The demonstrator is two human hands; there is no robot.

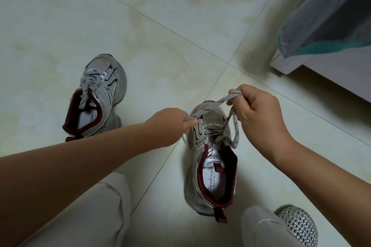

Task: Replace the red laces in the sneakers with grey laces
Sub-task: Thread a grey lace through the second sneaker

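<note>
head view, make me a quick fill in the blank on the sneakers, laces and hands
1. Both hands, the left hand and the right hand, grip the flat grey lace with dark dashes of the silver mesh sneaker on the ____.
2. The other silver mesh sneaker is touched by ____ hand.
3. Both sneakers have a ____ collar lining.
4. The sneakers stand on a pale ____ floor.

Missing words: right; neither; dark red; tiled

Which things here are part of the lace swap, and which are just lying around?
Part of the job:
near sneaker
far sneaker
grey lace, held by left hand and right hand

Just lying about:
cloth bundle
white board
sparkly shoe on the person's foot
</note>
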